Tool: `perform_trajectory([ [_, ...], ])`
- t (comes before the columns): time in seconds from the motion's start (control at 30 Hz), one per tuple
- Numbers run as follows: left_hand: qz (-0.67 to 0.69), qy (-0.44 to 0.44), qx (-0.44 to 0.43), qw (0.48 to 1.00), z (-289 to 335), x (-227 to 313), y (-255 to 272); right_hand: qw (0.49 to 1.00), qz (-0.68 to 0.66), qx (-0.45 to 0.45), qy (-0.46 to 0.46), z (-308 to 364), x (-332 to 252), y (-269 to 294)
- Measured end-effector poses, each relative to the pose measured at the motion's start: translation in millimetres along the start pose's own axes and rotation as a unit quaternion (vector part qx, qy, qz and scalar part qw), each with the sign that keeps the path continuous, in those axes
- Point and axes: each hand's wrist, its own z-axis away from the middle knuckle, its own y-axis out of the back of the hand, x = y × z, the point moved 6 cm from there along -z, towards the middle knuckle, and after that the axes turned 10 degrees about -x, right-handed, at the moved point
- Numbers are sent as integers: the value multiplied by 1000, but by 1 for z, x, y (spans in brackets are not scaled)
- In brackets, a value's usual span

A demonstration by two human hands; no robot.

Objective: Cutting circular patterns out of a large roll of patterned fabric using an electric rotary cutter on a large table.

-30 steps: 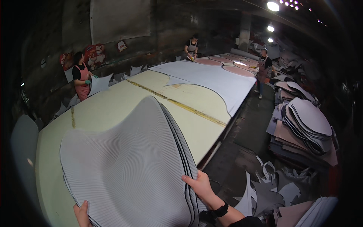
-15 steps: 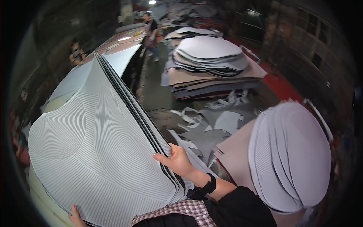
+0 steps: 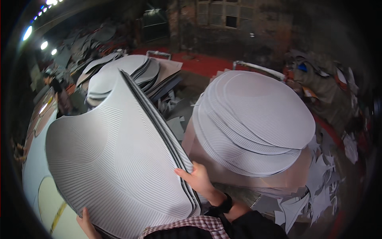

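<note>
Against my front I carry a stack of large, light grey ribbed mats (image 3: 115,159) with curved outlines. Its layered dark edges show along the right side, and the top mat bows inward. My right hand (image 3: 197,179) is closed on the right edge, thumb over the top face and fingers round the far side. At the lower left edge, my left hand (image 3: 87,224) grips the stack; its fingertips show over the rim and the rest is partly hidden. Right of my right hand lies a pile of similar rounded ribbed mats (image 3: 258,115), fanned slightly, on pinkish-beige sheets (image 3: 294,171).
Farther left stands another heap of mats (image 3: 119,73). Pale offcuts (image 3: 296,207) lie at the lower right. A metal rail (image 3: 258,69) runs behind the near pile. A table (image 3: 34,179) stands at left, with a person (image 3: 59,93) beyond it.
My view has swung right, bringing the rounded mat pile toward the middle and pushing the table to the left edge. Both hands keep their hold on the stack.
</note>
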Motion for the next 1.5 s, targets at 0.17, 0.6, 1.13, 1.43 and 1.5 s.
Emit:
perform_trajectory([
  [0.17, 64, -59, -123, 989, -28, 50, -135, 981, 32, 160, -105, 26, -17, 87],
  [0.6, 176, -261, -377, 871, -38, 241, -481, 808, 107, 570, 106, 117, -142, 421],
  [1.13, -246, 116, -338, 901, -85, -176, -302, 735, 617, 275, 50, -61, 122, 368],
  [1.43, -7, 230, 59, 971, -42, -239, -33, 920, 337, -177, 94, -268, 212, -98],
  [1.5, 33, 254, 91, 962, -34, -241, -6, 914, 240, -308, 109, -244, 210, -233],
])
